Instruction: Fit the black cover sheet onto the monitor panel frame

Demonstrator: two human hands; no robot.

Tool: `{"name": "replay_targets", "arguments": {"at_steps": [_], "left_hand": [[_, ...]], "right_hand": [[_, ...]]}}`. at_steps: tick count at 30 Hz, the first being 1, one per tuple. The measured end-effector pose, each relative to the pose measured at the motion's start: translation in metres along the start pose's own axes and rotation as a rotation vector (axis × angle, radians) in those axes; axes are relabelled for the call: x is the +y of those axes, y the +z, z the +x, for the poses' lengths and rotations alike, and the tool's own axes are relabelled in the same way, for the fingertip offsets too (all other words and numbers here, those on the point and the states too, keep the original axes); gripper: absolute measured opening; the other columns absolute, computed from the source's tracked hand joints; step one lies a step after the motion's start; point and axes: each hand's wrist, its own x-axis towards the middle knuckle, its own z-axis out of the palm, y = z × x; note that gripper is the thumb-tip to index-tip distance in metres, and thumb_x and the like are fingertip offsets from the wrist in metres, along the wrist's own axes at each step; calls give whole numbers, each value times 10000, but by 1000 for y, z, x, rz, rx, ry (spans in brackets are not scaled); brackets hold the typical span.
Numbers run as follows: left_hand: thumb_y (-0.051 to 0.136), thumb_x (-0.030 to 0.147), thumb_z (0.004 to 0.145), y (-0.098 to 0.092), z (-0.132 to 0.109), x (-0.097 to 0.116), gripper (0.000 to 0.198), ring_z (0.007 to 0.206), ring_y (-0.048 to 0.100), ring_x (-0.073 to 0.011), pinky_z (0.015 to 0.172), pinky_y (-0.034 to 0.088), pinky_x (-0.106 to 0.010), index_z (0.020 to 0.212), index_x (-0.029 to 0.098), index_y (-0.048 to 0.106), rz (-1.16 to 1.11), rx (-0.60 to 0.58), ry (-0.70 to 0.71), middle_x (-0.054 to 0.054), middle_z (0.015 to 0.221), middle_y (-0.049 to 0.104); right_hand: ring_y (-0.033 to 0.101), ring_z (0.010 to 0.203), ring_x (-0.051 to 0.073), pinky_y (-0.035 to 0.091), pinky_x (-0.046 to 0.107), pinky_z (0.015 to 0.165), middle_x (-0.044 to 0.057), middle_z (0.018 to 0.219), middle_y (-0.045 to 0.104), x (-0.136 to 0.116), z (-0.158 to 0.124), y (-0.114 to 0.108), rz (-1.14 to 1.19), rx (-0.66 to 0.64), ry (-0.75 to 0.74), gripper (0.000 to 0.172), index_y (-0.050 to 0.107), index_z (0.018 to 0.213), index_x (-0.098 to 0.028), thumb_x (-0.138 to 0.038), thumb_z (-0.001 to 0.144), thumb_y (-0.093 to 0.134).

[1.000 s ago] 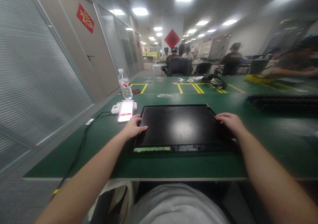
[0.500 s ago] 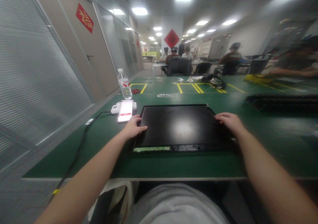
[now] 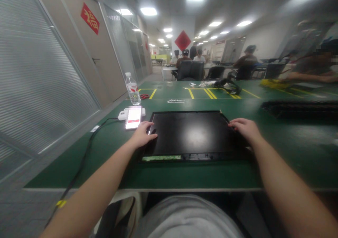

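A flat black display panel (image 3: 182,132) lies face up on the green table, a green strip showing along its near edge. At its left edge is my left hand (image 3: 142,134), fingers bent along the rim and thumb reaching over the screen face. My right hand (image 3: 246,128) grips the upper right edge, its fingertips drawn together there. The undersides of the panel's edges are hidden, so how far my fingers reach beneath cannot be seen.
A lit phone (image 3: 133,118) rests against a white power strip (image 3: 122,116) with a black cable (image 3: 88,150). Behind stand a water bottle (image 3: 132,90) and red-handled scissors (image 3: 144,96). A long black part (image 3: 301,109) lies right. People sit farther back.
The fingers of my left hand have shifted slightly inward at the panel's left edge. My right hand and the panel have barely moved.
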Motion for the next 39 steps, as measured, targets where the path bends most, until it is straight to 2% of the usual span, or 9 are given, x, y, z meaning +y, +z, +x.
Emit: {"name": "replay_targets", "arguments": {"at_steps": [2, 8, 14, 19, 29, 35, 39], "left_hand": [[777, 425, 693, -1, -1, 1, 616, 1388, 514, -378, 1124, 471, -502, 1256, 199, 675, 0, 7, -1, -165, 1436, 556], [716, 365, 725, -5, 3, -4, 576, 1236, 631, -360, 1054, 529, -483, 1264, 167, 667, 18, 42, -79, -180, 1406, 569], [643, 380, 742, -8, 7, -6, 320, 1288, 590, -419, 1131, 457, -531, 973, 184, 744, 162, -10, -14, -182, 1251, 676], [560, 365, 806, -9, 6, -5, 384, 1359, 547, -429, 1186, 394, -516, 1045, 140, 760, 267, -43, 8, -217, 1331, 661], [555, 331, 847, -9, 5, -2, 311, 1273, 621, -417, 1126, 456, -497, 974, 161, 783, 377, -57, 2, -201, 1244, 727], [587, 236, 798, -14, 3, 9, 247, 1240, 648, -373, 1094, 478, -439, 913, 159, 791, 252, -40, 10, -176, 1228, 758], [622, 203, 774, -14, 1, 11, 235, 1157, 690, -378, 1038, 501, -448, 915, 190, 809, 33, 6, -79, -133, 1106, 802]], "right_hand": [[639, 683, 218, 497, 341, 678, 42, 697, 724, -2, -2, 0, -11, 23, -5, 106, 763, 720, -242, -305, 642, 730], [660, 736, 230, 497, 341, 696, 37, 749, 753, 1, 0, 0, -54, 62, -21, 97, 768, 711, -253, -303, 651, 711], [675, 782, 249, 491, 366, 751, 47, 792, 768, 2, 3, -2, -117, 73, 25, 104, 769, 695, -255, -267, 685, 667], [679, 807, 251, 479, 360, 755, 52, 823, 773, 6, 6, -3, -158, 51, 58, 127, 781, 720, -251, -254, 697, 656], [675, 774, 233, 485, 338, 728, 62, 841, 775, 14, 9, 3, -244, -7, -10, 145, 794, 764, -233, -255, 712, 661], [685, 793, 217, 493, 312, 754, 53, 852, 776, 11, 7, 5, -279, -7, -15, 153, 805, 815, -222, -237, 752, 666], [687, 785, 217, 498, 309, 742, 60, 852, 778, 11, 6, 6, -281, -8, -20, 144, 807, 814, -217, -231, 753, 677]]}}
